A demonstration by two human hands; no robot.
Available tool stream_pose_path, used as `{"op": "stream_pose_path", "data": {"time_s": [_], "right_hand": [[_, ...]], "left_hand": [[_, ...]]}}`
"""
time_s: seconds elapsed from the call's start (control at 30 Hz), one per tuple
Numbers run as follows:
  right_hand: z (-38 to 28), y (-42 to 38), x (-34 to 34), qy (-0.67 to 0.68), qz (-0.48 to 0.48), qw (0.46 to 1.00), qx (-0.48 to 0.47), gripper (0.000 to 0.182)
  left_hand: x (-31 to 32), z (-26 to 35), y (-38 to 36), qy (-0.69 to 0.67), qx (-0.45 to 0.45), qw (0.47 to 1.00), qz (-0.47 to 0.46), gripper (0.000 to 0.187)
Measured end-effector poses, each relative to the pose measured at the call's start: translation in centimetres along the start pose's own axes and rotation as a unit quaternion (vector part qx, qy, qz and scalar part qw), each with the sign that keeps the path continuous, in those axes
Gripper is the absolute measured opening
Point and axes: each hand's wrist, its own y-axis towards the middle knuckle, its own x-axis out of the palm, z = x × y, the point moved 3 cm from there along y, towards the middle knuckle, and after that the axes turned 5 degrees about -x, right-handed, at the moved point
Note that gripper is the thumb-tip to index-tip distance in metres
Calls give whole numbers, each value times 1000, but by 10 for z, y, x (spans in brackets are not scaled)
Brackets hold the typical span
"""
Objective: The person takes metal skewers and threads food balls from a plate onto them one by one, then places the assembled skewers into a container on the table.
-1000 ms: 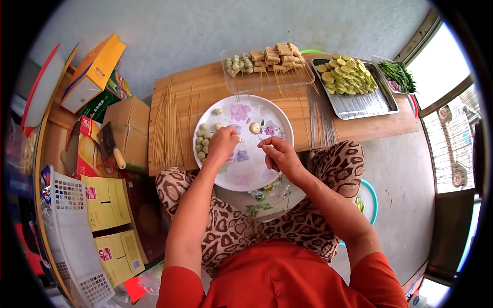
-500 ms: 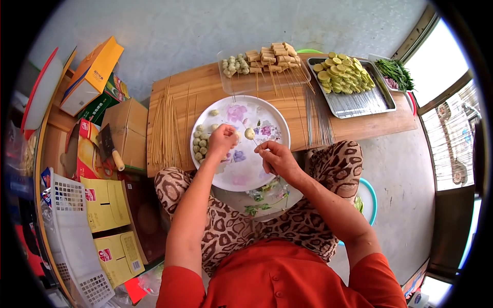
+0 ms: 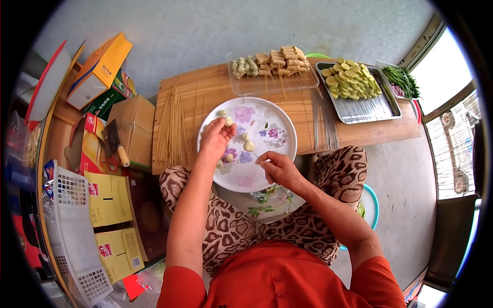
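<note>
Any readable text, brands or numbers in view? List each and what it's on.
Nothing reads clearly enough to quote.
Orange box: dark characters, too small.
Green box: pale characters, blurred.
Upper yellow carton: red label, too small.
Lower yellow carton: red label and barcode, too small.

Round tray (image 3: 281, 146) at near edge of tabletop (image 3: 367, 136), overhanging; loose balls (image 3: 229, 157) on it. Skewers (image 3: 172, 123) left of it; thin sticks (image 3: 324, 128) right. Plastic container (image 3: 251, 89) behind it: stacked rolls (image 3: 282, 61) right of skewered balls (image 3: 245, 66). Metal tray (image 3: 368, 109) farther right, slices (image 3: 352, 79) on it. Greens (image 3: 403, 81) beyond, far-right corner. Cardboard box (image 3: 132, 126) left of tabletop.
</note>
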Motion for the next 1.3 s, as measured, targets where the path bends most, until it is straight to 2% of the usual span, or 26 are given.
{"op": "stream_pose_path", "data": {"time_s": [0.57,1.3], "right_hand": [[2,2,-2,-1,12,1000,9,18],[0,8,-7,44,50,998,13,16]], "left_hand": [[7,-7,0,-19,-13,1000,-14,16],[35,-27,-18,23,-84,989,-119,19]]}}
